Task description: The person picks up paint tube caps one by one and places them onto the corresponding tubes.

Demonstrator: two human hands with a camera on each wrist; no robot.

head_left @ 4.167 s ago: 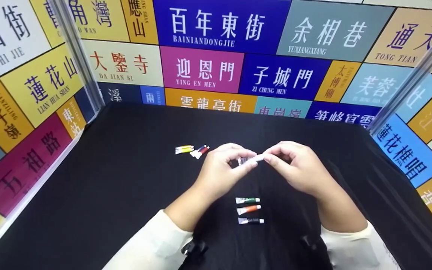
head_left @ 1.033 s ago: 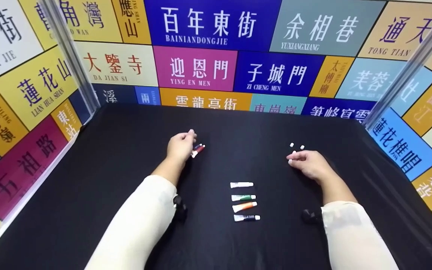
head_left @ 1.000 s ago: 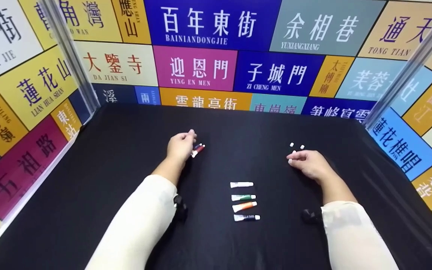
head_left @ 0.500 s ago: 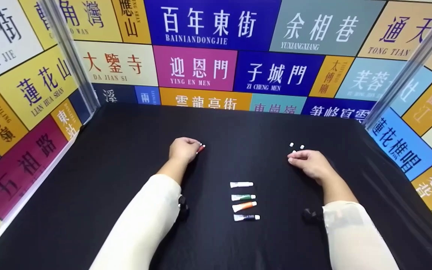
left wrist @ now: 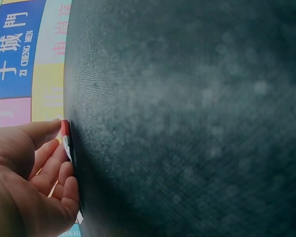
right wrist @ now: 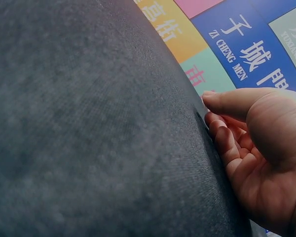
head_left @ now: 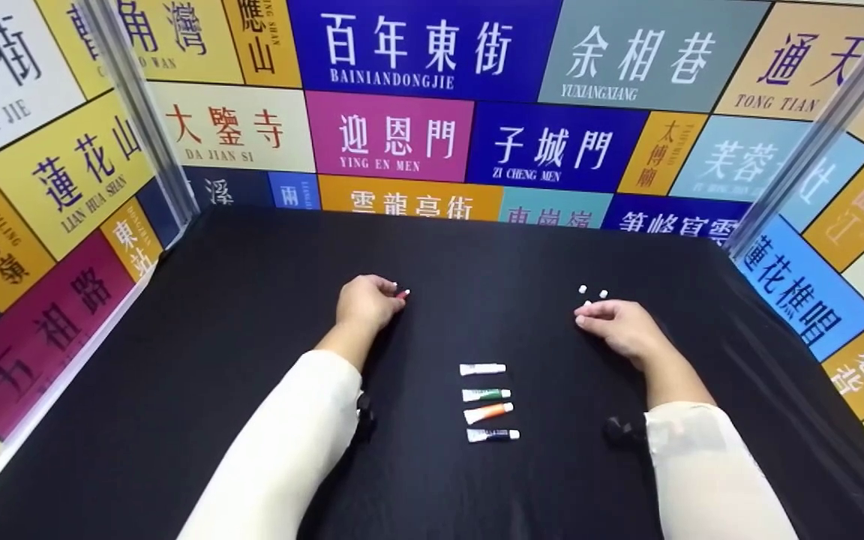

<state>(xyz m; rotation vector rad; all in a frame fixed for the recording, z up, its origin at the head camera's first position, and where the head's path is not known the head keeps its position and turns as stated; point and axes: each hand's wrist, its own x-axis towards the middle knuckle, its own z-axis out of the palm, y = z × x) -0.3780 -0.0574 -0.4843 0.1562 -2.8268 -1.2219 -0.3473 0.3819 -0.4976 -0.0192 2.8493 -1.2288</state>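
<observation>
In the head view my left hand [head_left: 364, 304] is at the far left of the black cloth, its fingertips at a small red paint tube [head_left: 402, 295]. The left wrist view shows the thumb and curled fingers pinching this red paint tube [left wrist: 65, 129]. Beside it a dark tube is mostly hidden by the hand. My right hand [head_left: 619, 326] rests on the cloth at the right, fingers loosely curled, with nothing visible between thumb and fingertips in the right wrist view. Just beyond its fingertips lie small white caps [head_left: 603, 293].
A column of paint tubes lies mid-cloth: a whitish tube [head_left: 482, 369], a green tube [head_left: 486, 394], an orange tube [head_left: 487, 412] and a dark tube [head_left: 492, 435]. Panels with printed signs [head_left: 402, 135] stand around the black cloth [head_left: 477, 262].
Earlier, both hands held a whitish tube mid-cloth; it now lies above the green one. The hands have parted, and my left hand has come down onto the red tube. The right hand hardly moves.
</observation>
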